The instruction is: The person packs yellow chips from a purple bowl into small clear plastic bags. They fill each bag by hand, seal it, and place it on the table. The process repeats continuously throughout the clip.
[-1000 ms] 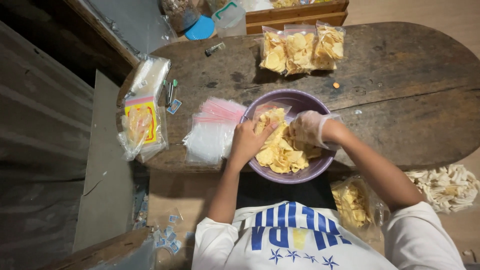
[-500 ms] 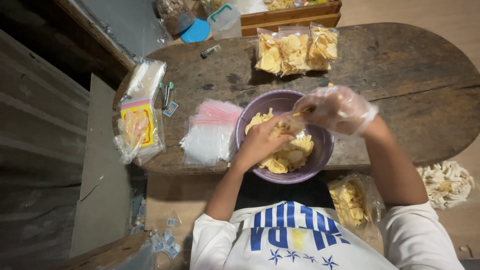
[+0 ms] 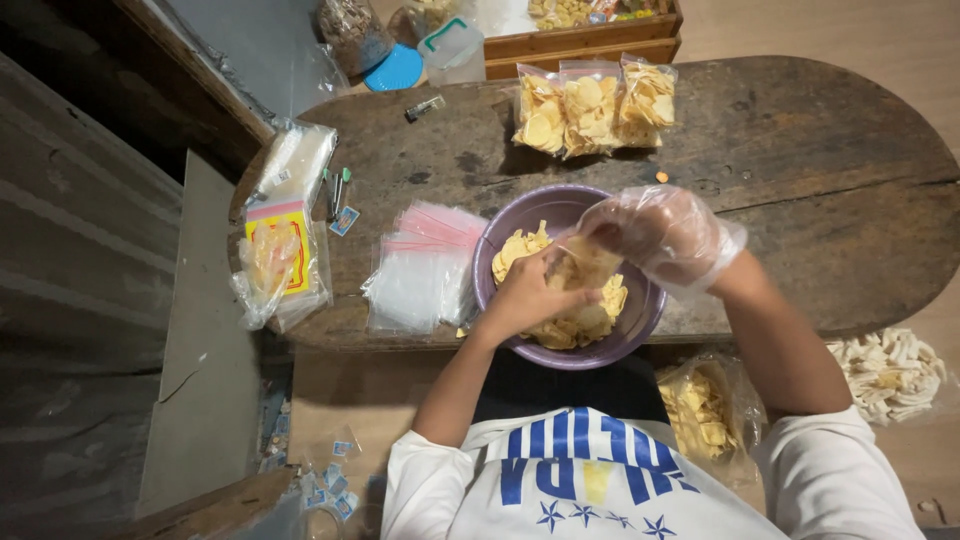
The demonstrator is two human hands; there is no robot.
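Chips (image 3: 575, 325), brittle and light, call for gentle pinching: my gloved right hand (image 3: 655, 232) and bare left hand (image 3: 530, 295) pinch a small bag (image 3: 585, 265) over the bowl (image 3: 500, 240).

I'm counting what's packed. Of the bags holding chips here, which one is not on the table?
The big bag of chips down beside the person's right arm, below the table edge. The three small filled bags stand in a row on the table's far side.

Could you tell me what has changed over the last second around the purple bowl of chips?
The right hand, in a clear plastic glove, has lifted out of the purple bowl and now hangs above its far rim. The bare left hand has stayed over the chips, now holding a small clear bag up to the glove. The filled chip bags and stack of empty bags have not moved.
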